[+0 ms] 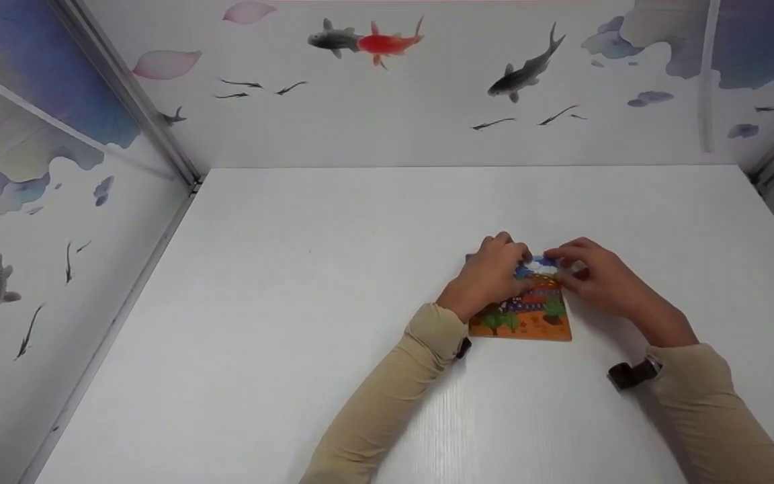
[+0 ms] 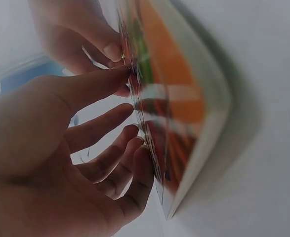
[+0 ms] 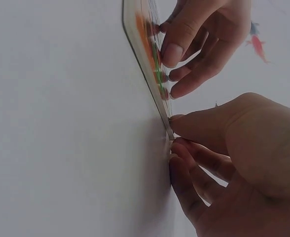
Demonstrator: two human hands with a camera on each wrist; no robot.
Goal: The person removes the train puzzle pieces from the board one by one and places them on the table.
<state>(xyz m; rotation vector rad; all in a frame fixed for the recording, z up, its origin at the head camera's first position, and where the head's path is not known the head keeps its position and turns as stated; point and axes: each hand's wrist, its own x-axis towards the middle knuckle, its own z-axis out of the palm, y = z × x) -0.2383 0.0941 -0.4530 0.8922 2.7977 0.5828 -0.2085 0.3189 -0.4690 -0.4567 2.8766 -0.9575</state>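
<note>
A flat, square picture board [image 1: 521, 326], which looks like a jigsaw puzzle, lies on the white table. Its picture has orange ground, green trees, a train-like shape and blue sky with white cloud. Over its upper left part is my left hand [image 1: 491, 272], hiding that area; in the left wrist view the left hand [image 2: 80, 133] has thumb and fingertips resting on the board's face [image 2: 177, 74]. My right hand [image 1: 598, 275] is at the upper right corner. The right wrist view shows the right hand [image 3: 233, 153] pinching there, thumb at the board's edge [image 3: 147, 74], fingertips just past it.
The white table [image 1: 279, 302] extends around the board, with a wall painted with fish [image 1: 394, 44] behind it and another wall [image 1: 58, 235] at the left. Dark straps, one a wrist band [image 1: 632, 374], sit at the sleeve cuffs.
</note>
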